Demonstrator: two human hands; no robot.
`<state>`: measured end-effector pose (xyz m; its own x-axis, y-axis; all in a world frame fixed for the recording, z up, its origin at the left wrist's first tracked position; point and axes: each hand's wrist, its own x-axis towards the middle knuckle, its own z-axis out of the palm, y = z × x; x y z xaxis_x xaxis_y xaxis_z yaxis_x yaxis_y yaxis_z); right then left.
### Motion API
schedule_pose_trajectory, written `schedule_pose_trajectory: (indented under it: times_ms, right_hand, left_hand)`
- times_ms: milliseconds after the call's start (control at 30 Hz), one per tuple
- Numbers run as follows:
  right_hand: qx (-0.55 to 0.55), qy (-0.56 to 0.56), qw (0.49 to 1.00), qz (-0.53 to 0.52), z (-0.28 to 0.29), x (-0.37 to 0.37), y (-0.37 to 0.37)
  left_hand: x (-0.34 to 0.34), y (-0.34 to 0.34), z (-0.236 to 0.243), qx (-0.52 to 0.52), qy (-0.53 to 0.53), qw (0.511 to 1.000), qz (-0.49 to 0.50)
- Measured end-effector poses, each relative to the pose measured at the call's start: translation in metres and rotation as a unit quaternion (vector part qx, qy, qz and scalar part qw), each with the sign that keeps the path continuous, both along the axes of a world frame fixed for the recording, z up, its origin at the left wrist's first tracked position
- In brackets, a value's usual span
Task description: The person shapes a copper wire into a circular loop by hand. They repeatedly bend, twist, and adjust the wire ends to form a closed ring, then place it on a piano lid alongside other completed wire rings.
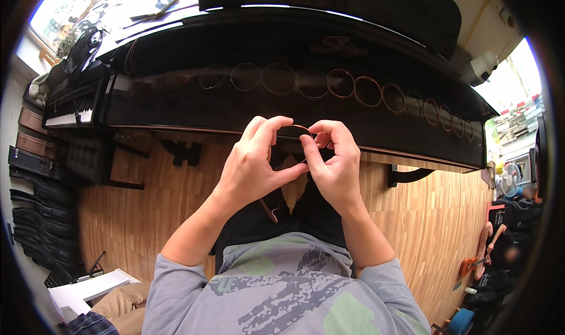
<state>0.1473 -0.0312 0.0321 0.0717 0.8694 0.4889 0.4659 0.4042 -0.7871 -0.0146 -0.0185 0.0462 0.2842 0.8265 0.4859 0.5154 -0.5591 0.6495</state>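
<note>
Centrally, a thin, dark reddish wire coil (301, 127) is located between the person's two hands, in front of the near edge of a black piano (194, 108) and above the lap. The coil is curved, so its long axis follows an arc: the upper section bows away from the person and runs left to right, and a short lower section shows beside the right thumb. Its exact tilt cannot be told.

The right hand (334, 158) has its grip closed on the coil, thumb and index finger pinching the right side. The left hand (250, 154) forms a wide C: index fingertip at the upper arc, thumb tip near the lower section. Whether the left grip bears firmly on the wire cannot be told.

Beyond the hands, a row of wire rings (355, 91) lies along the piano. The row's long axis runs left to right, its right end lower in view. Several middle rings are copper-coloured; those at the left are thinner and greyer.

A black padded bench (88, 157) stands on the wooden floor (406, 208) at left, near the white piano keys (69, 118). At far right, a person beside an orange stringed instrument (468, 267) is partly blurred.
</note>
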Motion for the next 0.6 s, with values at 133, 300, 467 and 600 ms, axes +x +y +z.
schedule_pose_trajectory:
  times_ms: [133,300,467,600]
  right_hand:
    - [0.059,-0.106,0.992,-0.037,0.003,0.001,0.003]
    - [-0.023,-0.09,0.994,0.056,0.003,0.003,0.0]
    - [-0.267,0.304,0.872,0.274,0.004,0.019,0.001]
    - [-0.286,0.429,0.792,0.327,0.001,0.021,0.004]
  left_hand:
    - [-0.001,-0.004,-0.004,-0.058,-0.027,0.998,0.008]
    - [-0.003,-0.003,-0.003,-0.018,0.001,1.0,0.005]
    - [-0.014,-0.001,-0.004,-0.028,-0.017,0.998,-0.045]
    - [-0.014,-0.003,-0.006,-0.132,-0.127,0.978,-0.103]
